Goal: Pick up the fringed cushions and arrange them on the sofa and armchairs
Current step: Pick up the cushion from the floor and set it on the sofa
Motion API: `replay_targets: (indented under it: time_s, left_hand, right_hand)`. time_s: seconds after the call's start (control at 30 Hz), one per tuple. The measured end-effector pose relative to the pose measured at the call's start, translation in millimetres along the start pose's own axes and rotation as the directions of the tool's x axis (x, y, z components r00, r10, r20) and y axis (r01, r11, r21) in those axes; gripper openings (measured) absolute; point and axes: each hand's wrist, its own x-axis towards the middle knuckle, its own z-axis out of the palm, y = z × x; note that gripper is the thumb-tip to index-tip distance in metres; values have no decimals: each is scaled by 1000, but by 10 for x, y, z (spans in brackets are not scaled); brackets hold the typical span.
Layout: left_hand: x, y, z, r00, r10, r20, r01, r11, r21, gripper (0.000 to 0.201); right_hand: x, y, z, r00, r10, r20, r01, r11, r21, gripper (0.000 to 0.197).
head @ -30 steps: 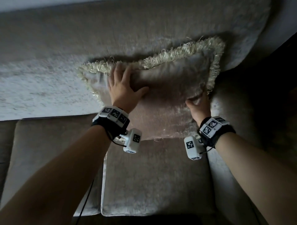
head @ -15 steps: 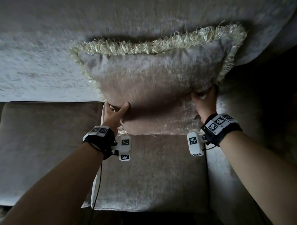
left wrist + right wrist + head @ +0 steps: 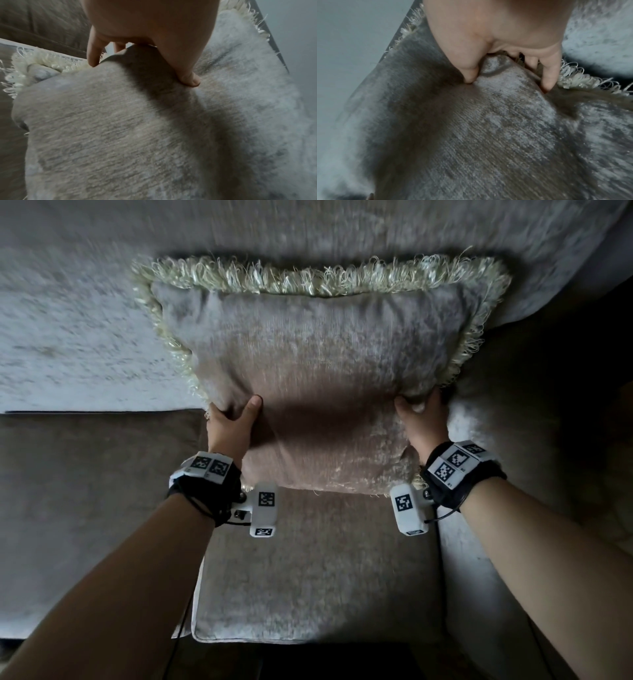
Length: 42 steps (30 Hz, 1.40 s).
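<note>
The left hand [image 3: 229,422] grips the left side of the fringed cushion [image 3: 318,364], with the thumb [image 3: 187,77] pressed into the front and the fingers [image 3: 93,54] curled round the edge. The right hand [image 3: 423,419] pinches the right side of the cushion the same way, thumb [image 3: 469,73] in front and fingers [image 3: 547,75] behind the fringe [image 3: 573,79]. The two hands are well apart, one on each side. The cushion stands up between them, above the sofa seat [image 3: 308,577], and its top leans on the sofa back [image 3: 308,224] beyond the hands. Just right of the right hand is the sofa arm [image 3: 486,542].
</note>
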Motion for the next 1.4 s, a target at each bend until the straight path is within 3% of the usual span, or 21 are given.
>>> replay_targets:
  time_s: [0.13,0.23,0.3,0.33,0.4,0.47,0.5,0.57,0.63,0.73,0.8,0.83,0.93,1.0,1.07,1.13,1.17,1.2,1.27,1.33,1.4]
  left_hand:
    - [10,-25,-9,999,-45,8,44,993,109,119]
    - [-56,33,-36,998,-58,-35,62,991,123,112]
    - [-130,135,-53,989,48,-138,-25,986,166,104]
    - [-176,213,-64,968,174,-183,-135,969,207,99]
    - [-260,364,-63,850,490,-194,-420,852,312,86]
    - [-295,455,7,699,714,-46,-607,626,489,73]
    - [-288,468,56,658,751,61,-638,513,574,70]
    - [-188,471,109,674,706,218,-623,384,682,68]
    - [20,461,92,701,657,278,-603,339,722,67]
    - [275,476,9,691,642,331,-605,264,751,68]
    - [291,454,-49,705,641,304,-584,282,761,69]
    - [269,414,-75,728,635,259,-562,336,756,70]
    - [137,214,-160,801,597,37,-467,587,662,72]
    - [-50,42,-154,788,613,-57,-454,642,618,73]
    - [-290,-186,-50,709,699,90,-580,505,639,73]
    - [-437,-490,97,599,716,357,-706,263,657,72]
    - [-445,-615,128,603,679,419,-705,207,679,74]
    - [-416,-728,123,648,630,428,-667,197,719,76]
    - [-319,-923,37,762,539,358,-562,278,779,77]
    - [-222,-1080,-134,896,403,187,-383,488,784,78]
    - [-168,-1192,-287,973,228,22,-183,718,672,79]
  right_hand:
    - [18,-55,-31,999,-9,45,10,1000,-21,94]
    - [-79,-126,-93,993,-100,-57,99,995,-11,90]
    - [-212,-219,-95,946,-268,-183,258,963,-77,86]
    - [-312,-313,-90,893,-395,-217,370,917,-149,84]
    - [-486,-498,-13,756,-628,-183,559,766,-318,77]
    - [-587,-649,136,658,-751,-44,660,604,-447,71]
    - [-601,-705,212,639,-768,43,678,536,-503,70]
    - [-503,-757,294,652,-734,188,666,437,-604,71]
    - [-292,-762,238,652,-709,269,654,346,-673,73]
    - [-44,-712,37,609,-726,319,658,238,-715,75]
    - [-29,-613,-35,614,-748,252,627,267,-732,73]
    - [-60,-539,-48,637,-748,187,596,324,-734,72]
    - [-239,-277,-56,745,-665,-56,484,596,-640,70]
    - [-478,-107,12,775,-620,-127,460,690,-559,69]
    - [-761,49,207,701,-712,35,595,557,-580,67]
    - [-898,268,442,606,-735,304,731,365,-576,68]
    - [-899,372,500,606,-702,374,740,326,-588,70]
    - [-854,493,511,639,-664,389,716,328,-616,73]
    - [-769,710,387,742,-580,335,618,399,-677,76]
    - [-707,936,178,888,-395,234,432,549,-715,80]
    - [-720,1074,42,964,-241,111,250,686,-683,82]
